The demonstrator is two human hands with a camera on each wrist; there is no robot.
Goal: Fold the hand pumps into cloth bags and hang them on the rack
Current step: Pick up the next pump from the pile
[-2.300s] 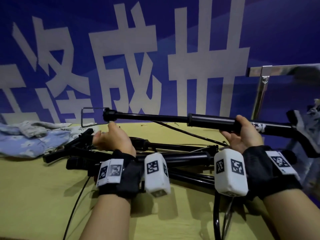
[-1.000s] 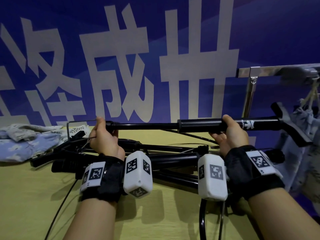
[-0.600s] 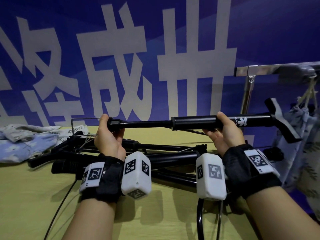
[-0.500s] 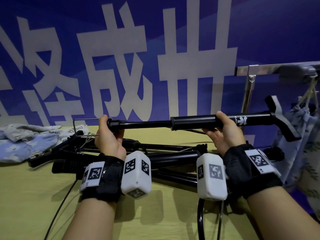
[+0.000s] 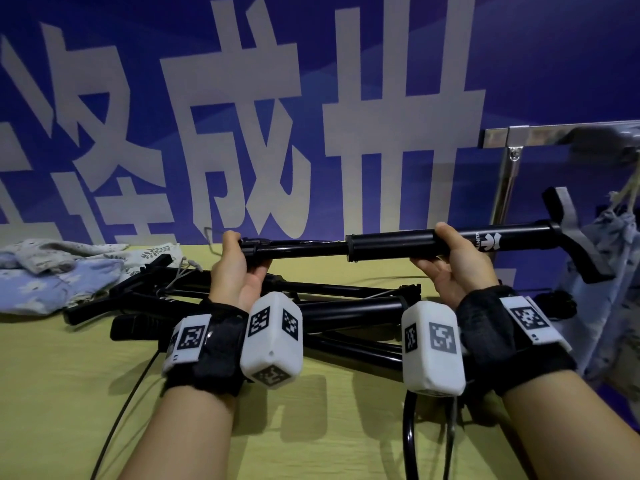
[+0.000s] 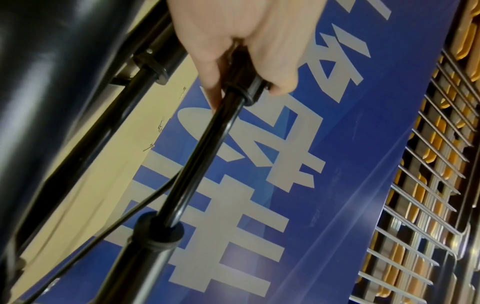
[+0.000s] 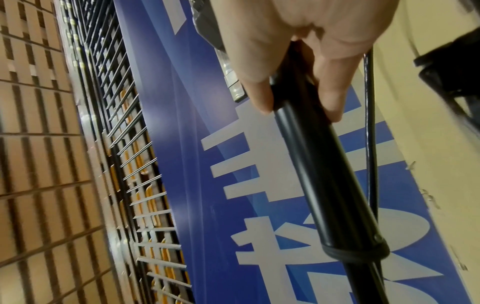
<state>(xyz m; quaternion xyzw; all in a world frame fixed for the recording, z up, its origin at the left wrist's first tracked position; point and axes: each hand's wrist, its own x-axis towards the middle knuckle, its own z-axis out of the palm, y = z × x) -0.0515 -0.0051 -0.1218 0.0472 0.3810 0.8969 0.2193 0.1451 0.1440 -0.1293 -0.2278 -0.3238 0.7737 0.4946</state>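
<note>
I hold a black hand pump (image 5: 388,244) level above the yellow table (image 5: 69,393). My left hand (image 5: 240,252) grips the end of its thin rod, and the left wrist view shows the fingers of that left hand (image 6: 246,51) curled round the rod's collar. My right hand (image 5: 450,252) grips the thick barrel (image 7: 324,174) near the white logo. The T-handle (image 5: 571,233) sticks out past my right hand. A thin black hose (image 6: 145,201) runs beside the pump. Floral cloth bags (image 5: 52,271) lie at the far left.
Several more black pumps (image 5: 311,306) lie piled on the table under my hands. At the right stands a metal rack (image 5: 554,133) with one filled cloth bag (image 5: 613,258) hanging from it. A blue banner with white characters stands behind the table.
My left hand has moved right toward the barrel, so less rod shows. The wire foot loop that stuck out to the left is now mostly hidden by my left hand.
</note>
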